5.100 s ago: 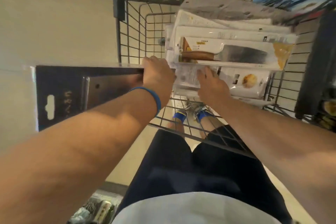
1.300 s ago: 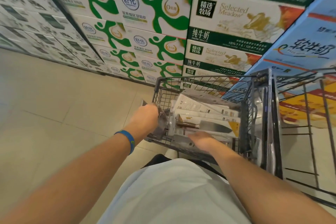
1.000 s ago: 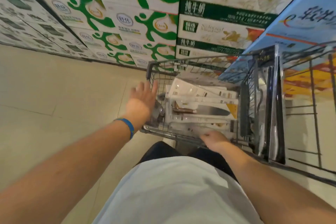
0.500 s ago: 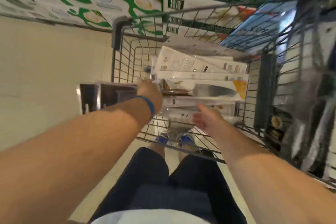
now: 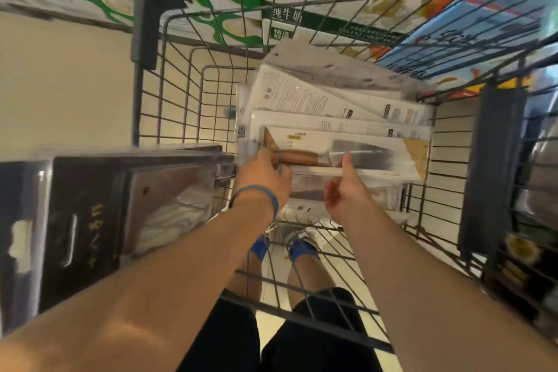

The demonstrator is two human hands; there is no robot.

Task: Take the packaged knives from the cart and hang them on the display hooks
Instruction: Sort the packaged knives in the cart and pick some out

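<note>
A stack of packaged knives lies in the wire cart [image 5: 187, 106]. On top is a clear pack with a wooden-handled knife [image 5: 362, 157]. My left hand [image 5: 265, 178], with a blue wristband, curls its fingers round that pack's left end. My right hand [image 5: 344, 193] holds the pack's near edge, thumb on top and fingers hidden beneath. White knife packs [image 5: 302, 96] lie further back in the stack. Black knife packs [image 5: 90, 220] stick out to the left beside my left wrist; what holds them is hidden.
Stacked milk cartons [image 5: 302, 18] rise behind the cart. A second wire cart or rack [image 5: 495, 166] with dark goods stands close on the right. Pale tiled floor [image 5: 60, 93] lies to the left. My legs and blue-trimmed shoes show beneath the cart's mesh.
My head has tilted down onto the cart. My left hand, open a second ago, has come back to the stack. My right hand has moved up from the cart's near rim to the top pack.
</note>
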